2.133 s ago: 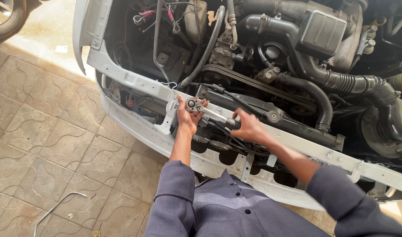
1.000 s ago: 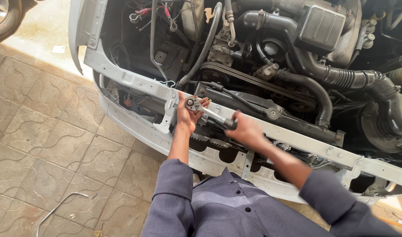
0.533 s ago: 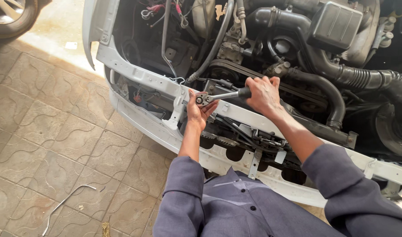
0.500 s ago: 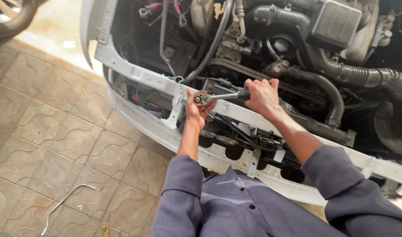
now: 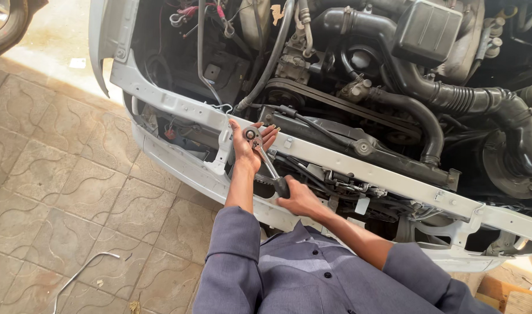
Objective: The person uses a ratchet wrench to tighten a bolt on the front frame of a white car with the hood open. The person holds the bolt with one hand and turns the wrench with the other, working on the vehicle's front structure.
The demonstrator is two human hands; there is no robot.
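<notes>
Two bare hands work a slim, shiny steel ratchet wrench (image 5: 264, 158) against the pale painted metal crossbar (image 5: 359, 168) of an open car front. At its round head, the left hand (image 5: 246, 152) cups with fingers spread. Below the crossbar, the right hand (image 5: 298, 199) grips its black handle, with open tiled floor (image 5: 74, 192) leftward.

- Open tiled floor (image 5: 56, 192) lies left of the car, with only a bent metal rod (image 5: 80, 273) there.
- Hoses (image 5: 417, 110) and a belt (image 5: 324, 99) crowd the space behind the white crossbar (image 5: 359, 168).
</notes>
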